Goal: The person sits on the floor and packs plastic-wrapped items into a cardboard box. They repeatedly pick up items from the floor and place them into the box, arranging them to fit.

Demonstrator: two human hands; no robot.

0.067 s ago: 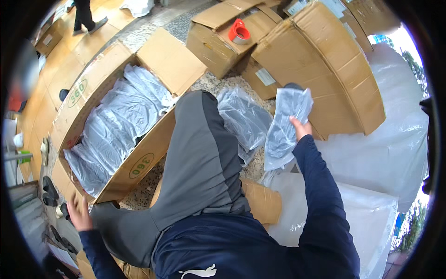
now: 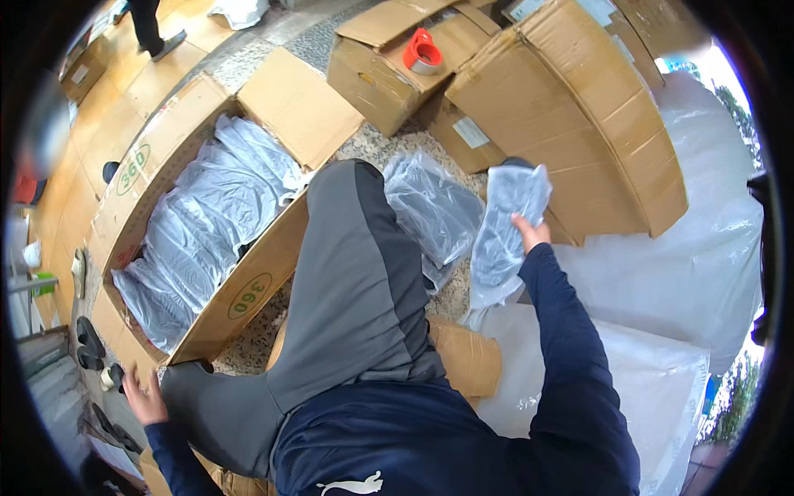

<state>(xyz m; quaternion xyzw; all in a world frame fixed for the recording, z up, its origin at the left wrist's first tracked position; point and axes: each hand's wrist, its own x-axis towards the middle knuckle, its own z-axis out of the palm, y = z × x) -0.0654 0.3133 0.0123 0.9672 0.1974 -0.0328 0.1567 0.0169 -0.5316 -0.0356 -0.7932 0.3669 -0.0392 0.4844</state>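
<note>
My right hand (image 2: 531, 231) is closed on the edge of a frosted plastic bag (image 2: 504, 236). Inside it is a long, dark, sole-shaped thing, whose dark end shows at the top. Just left of it, another bagged dark item (image 2: 434, 207) lies on the speckled floor beside my knee. Holding nothing, my left hand (image 2: 145, 401) hovers by my left shin with its fingers apart. A long open carton (image 2: 248, 302) stands left of my raised knee, packed with a row of similar bagged items (image 2: 211, 211).
A red tape dispenser (image 2: 423, 56) rests on a brown carton (image 2: 372, 87) at the far side. A large carton (image 2: 579, 124) leans at the right, near white plastic sheeting (image 2: 662, 248). Several shoes (image 2: 89, 339) lie at the left. Another person's legs (image 2: 147, 29) show at far left.
My right hand and the bag in it have shifted slightly left and down. The left hand has moved a little, still with spread fingers.
</note>
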